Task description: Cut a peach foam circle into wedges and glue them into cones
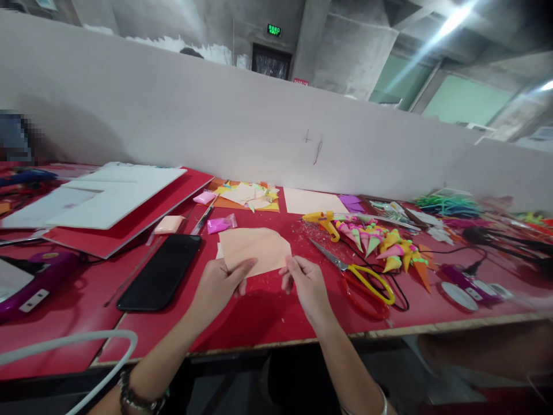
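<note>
A peach craft sheet [257, 245] with a curved, cut-looking upper right edge is raised a little over the red table; whether it is paper or thin foam I cannot tell. My left hand [221, 283] grips its lower left part, thumb on top and fingers underneath. At the lower right corner, my right hand [306, 281] has thumb and fingers pinched together on the edge. A paler scrap peeks out behind the sheet's left side. To the right of my right hand lie scissors [367, 282] with yellow and red handles, blades spread.
A black phone [159, 272] lies left of my hands. Rightward are a yellow glue gun [322, 222], several small coloured cones [393, 249] and a purple power strip [469, 283]. White boards [116, 199] lie at left. A white partition [242, 127] stands behind the table.
</note>
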A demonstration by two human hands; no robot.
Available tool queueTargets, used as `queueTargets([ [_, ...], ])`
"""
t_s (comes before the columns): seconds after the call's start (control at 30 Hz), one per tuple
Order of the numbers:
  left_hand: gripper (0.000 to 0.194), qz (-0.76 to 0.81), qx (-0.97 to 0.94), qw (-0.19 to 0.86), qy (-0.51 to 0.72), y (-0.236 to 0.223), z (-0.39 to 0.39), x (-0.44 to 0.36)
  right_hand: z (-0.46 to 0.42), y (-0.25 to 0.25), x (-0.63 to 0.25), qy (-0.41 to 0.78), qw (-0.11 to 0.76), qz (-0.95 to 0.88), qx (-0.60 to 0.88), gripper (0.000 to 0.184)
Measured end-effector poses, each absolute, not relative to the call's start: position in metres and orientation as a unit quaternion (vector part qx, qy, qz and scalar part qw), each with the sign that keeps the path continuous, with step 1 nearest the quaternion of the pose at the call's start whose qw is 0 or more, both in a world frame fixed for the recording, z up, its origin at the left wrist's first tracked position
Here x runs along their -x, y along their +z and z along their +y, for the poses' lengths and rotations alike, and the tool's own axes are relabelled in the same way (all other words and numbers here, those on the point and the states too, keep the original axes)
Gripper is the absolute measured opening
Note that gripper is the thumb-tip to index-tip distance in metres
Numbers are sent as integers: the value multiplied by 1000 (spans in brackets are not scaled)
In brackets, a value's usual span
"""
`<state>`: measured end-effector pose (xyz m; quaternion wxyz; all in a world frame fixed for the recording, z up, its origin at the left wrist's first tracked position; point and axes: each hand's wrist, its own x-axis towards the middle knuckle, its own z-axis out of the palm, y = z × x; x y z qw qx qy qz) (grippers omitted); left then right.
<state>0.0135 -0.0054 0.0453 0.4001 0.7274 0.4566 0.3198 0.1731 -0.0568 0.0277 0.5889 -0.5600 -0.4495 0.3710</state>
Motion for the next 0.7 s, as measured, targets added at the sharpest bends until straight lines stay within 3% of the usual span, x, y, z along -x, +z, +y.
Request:
queueTargets([
  [0.43,49,445,-738,445,243,49,5,-4,-61,30,-170,370,552,-500,555,32],
  [0.53,34,455,-765,311,333,43,9,-3,-59,28,-168,385,558,-473,563,32],
  [0.63,56,402,-800,67,442,38,7,-5,-58,25,-163,416,574,-431,559,33],
  [0.7,56,304,-859,-37,411,37,2,-7,-58,24,-159,444,582,-413,542,33],
])
